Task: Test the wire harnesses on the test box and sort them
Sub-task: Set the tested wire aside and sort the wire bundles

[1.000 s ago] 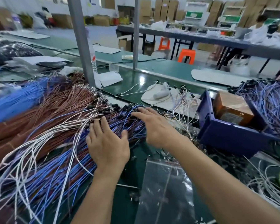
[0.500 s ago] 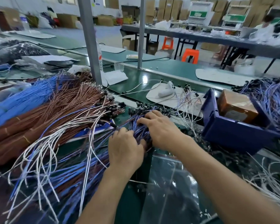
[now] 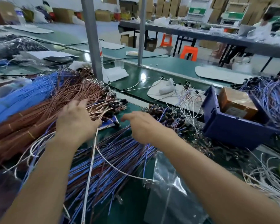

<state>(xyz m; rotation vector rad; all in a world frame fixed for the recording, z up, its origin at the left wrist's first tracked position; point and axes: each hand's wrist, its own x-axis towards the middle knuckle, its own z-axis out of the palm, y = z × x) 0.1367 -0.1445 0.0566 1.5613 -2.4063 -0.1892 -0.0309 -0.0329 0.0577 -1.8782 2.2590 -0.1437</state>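
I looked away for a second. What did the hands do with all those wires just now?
The hands, pressed together on the blue wires half a second ago, have parted. The left hand went left onto the brown wires, with a white wire trailing from under it; whether it's gripped is unclear. The right hand stays over the blue wires. The blue bin hasn't moved.

brown harnesses (image 3: 23, 128): piled left | blue harnesses (image 3: 113, 160): fanned centre, black-tipped ends
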